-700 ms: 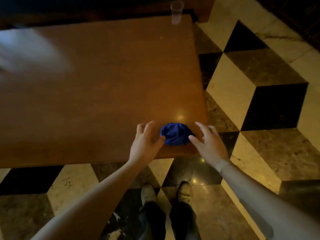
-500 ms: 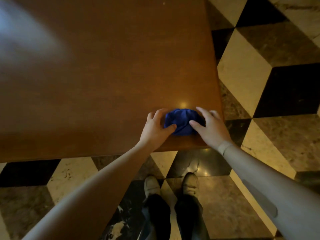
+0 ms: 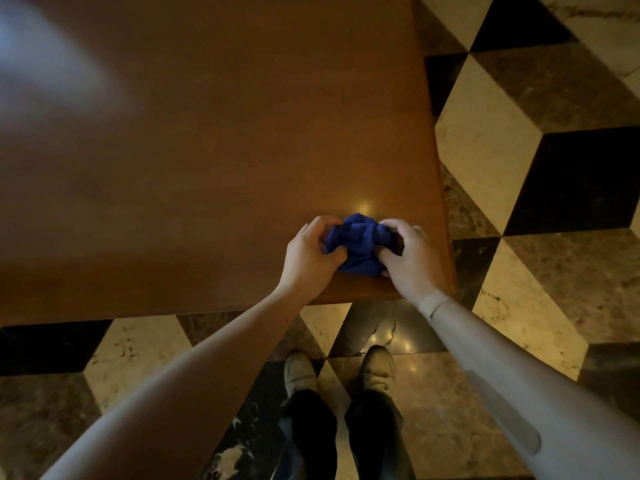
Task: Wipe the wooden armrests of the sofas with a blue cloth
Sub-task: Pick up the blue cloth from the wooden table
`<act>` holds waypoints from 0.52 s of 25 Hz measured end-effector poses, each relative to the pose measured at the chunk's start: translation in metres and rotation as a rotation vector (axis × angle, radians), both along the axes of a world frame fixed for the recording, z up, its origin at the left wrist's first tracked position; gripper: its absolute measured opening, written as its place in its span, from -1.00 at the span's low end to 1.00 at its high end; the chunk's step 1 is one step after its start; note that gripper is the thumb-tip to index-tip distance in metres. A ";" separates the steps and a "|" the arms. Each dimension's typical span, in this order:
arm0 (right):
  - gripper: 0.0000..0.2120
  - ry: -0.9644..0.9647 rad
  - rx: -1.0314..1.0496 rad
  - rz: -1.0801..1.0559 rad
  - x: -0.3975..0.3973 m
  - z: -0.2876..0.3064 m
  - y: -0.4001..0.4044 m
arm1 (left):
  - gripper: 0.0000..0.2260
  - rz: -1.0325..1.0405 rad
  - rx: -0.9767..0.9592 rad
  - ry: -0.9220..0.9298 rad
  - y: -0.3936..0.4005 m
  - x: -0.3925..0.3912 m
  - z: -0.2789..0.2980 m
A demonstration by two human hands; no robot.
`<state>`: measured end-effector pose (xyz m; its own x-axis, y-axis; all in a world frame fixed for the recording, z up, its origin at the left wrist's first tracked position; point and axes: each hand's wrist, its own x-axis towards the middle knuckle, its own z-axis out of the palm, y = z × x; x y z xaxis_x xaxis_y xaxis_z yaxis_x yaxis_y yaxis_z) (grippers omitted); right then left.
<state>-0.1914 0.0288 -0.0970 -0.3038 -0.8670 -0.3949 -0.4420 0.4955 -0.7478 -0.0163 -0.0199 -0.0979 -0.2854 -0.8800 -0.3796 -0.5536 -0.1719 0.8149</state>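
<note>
Head view is showing the blue cloth [image 3: 358,244] lying bunched near the near right corner of the wooden surface [image 3: 207,150]. The left hand [image 3: 311,256] is pinching the cloth's left side, and the right hand [image 3: 408,259] is pinching its right side, so the cloth is sitting between them, equally near both. No writing is showing.

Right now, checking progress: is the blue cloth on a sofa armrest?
No, both hands grip the blue cloth on a wooden table.
</note>
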 end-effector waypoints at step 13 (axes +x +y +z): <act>-0.67 -0.012 -0.461 -0.033 0.005 0.280 -0.005 | -0.61 0.094 -0.372 0.336 -0.005 0.005 0.266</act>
